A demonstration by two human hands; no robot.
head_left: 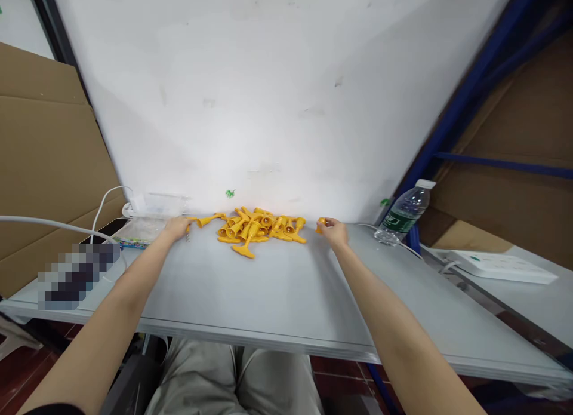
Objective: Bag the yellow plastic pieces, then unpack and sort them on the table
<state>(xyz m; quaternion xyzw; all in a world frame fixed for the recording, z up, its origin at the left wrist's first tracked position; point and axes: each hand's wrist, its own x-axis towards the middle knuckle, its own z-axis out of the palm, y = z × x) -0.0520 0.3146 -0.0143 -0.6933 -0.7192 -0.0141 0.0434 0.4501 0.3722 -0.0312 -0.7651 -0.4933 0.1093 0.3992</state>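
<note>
A heap of several yellow plastic funnel-shaped parts (257, 226) lies at the far edge of the grey table (268, 295), against the white wall. My left hand (176, 228) is closed around one long yellow part (206, 220) at the left of the heap, with a small metal screw-like piece hanging below the fingers. My right hand (333, 230) pinches a small yellow piece (321, 224) just right of the heap.
A clear plastic bag (147, 224) and a white cable (105, 203) lie at the left. A water bottle (405, 212) stands at the right by a blue rack post. A white power strip (496, 266) rests on the neighbouring table. Cardboard stands on both sides.
</note>
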